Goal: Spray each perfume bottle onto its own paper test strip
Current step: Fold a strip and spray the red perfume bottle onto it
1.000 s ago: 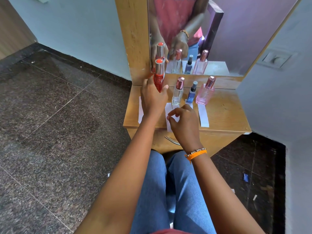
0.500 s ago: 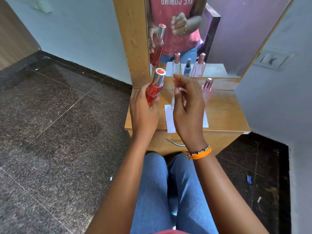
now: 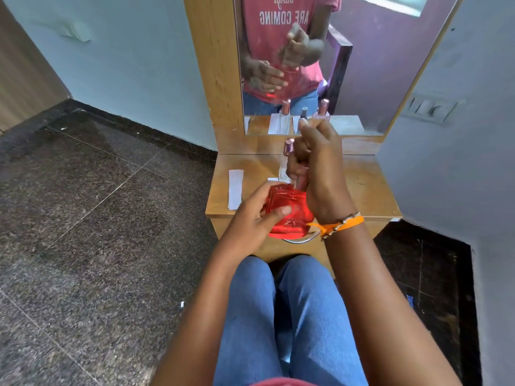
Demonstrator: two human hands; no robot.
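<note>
The left hand (image 3: 252, 218) is wrapped around the body of the red perfume bottle (image 3: 287, 210), thumb laid across its front face and fingers curled behind, holding it tilted above the front edge of the wooden dressing shelf (image 3: 362, 188). The right hand (image 3: 317, 165) sits directly above the bottle, fingers folded tight around its cap (image 3: 302, 183), only a pinkish sliver of which shows beneath the fist. The bottle is clear red glass, squarish, with pale lettering I can't read. Behind the right hand on the shelf stands a clear bottle (image 3: 285, 162) with a rose-gold top. A white paper test strip (image 3: 235, 189) lies flat at the shelf's left side, apart from both hands.
</note>
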